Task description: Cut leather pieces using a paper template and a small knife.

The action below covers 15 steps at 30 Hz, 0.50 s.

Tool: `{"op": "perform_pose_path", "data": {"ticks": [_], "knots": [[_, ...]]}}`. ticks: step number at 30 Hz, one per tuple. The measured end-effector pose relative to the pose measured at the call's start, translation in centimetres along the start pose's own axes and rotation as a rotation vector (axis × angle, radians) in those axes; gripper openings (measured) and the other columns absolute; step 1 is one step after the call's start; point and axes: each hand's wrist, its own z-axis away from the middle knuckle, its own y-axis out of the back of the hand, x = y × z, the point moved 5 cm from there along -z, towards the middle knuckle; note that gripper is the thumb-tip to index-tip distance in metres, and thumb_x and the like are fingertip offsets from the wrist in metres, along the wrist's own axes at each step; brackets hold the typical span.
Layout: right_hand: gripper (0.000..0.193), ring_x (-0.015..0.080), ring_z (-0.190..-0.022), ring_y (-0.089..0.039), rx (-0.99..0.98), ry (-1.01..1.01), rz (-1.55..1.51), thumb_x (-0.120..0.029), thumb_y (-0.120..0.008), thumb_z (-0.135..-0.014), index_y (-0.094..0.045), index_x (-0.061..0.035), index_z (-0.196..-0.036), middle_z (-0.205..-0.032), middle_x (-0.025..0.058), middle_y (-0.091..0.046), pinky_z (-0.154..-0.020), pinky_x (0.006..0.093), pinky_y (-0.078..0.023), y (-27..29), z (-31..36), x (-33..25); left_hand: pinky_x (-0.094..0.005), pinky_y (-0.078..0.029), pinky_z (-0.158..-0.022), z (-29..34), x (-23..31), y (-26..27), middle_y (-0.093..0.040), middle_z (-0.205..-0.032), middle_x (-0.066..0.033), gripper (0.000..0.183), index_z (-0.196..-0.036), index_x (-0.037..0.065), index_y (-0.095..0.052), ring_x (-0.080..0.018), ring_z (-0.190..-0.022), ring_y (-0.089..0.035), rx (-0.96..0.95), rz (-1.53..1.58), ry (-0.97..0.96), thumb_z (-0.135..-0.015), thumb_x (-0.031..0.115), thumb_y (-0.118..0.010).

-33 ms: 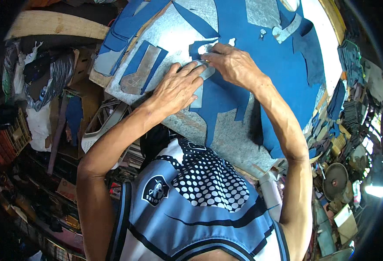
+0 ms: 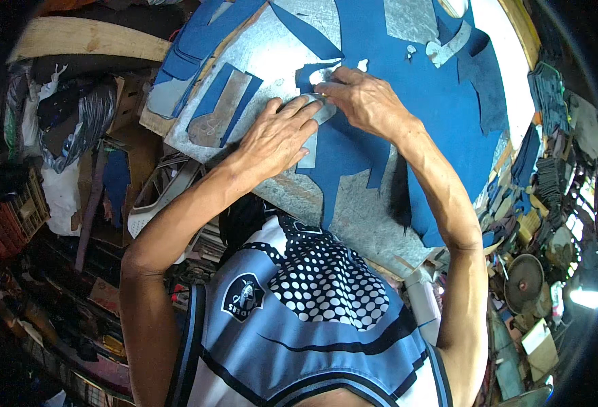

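My left hand (image 2: pixel 276 138) lies flat with its fingers stretched out, pressing on a curved grey template piece (image 2: pixel 324 113) at the edge of a blue sheet of material (image 2: pixel 435 149). Right beside its fingertips, my right hand (image 2: pixel 368 102) is closed in a pinch at the template's far end. Whatever sits between those fingers is hidden or too small to name. The blue sheet has cut-out gaps and ragged edges. Left of my left hand, another brownish-grey template (image 2: pixel 219 112) rests on a blue piece.
All this lies on a grey metal-topped worktable (image 2: pixel 360 210). Blue cut pieces (image 2: pixel 183 61) are stacked at its far left. A small pale template (image 2: pixel 450 46) lies far right on the sheet. Piled dark pieces (image 2: pixel 550 183) crowd the right side; a red crate (image 2: pixel 0 224) stands left.
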Motion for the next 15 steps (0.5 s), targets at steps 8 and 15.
{"op": "perform_pose_path", "data": {"ticks": [8, 15], "knots": [[0.026, 0.0318, -0.098, -0.068, 0.0, -0.058, -0.005, -0.014, -0.063, -0.092, -0.072, -0.0144, -0.116, -0.113, 0.0105, -0.067, -0.084, 0.042, -0.056, 0.6, 1.0, 0.9, -0.0484, -0.034, -0.107, -0.1, 0.0, 0.1, -0.041, -0.152, -0.01, 0.05, -0.125, 0.006, -0.058, -0.0274, -0.14, -0.037, 0.011, -0.014, -0.016, -0.083, 0.029, -0.074], [0.027, 0.0321, -0.099, -0.067, 0.035, -0.071, -0.014, -0.009, -0.061, -0.09, -0.072, -0.0127, -0.114, -0.115, 0.0096, -0.068, -0.085, 0.0422, -0.056, 0.5, 1.6, 1.2, -0.0494, -0.034, -0.108, -0.4, 0.1, 0.4, -0.04, -0.153, -0.0092, 0.051, -0.125, 0.006, -0.058, -0.0286, -0.139, -0.038, -0.012, -0.016, -0.011, -0.083, 0.029, -0.074]]}}
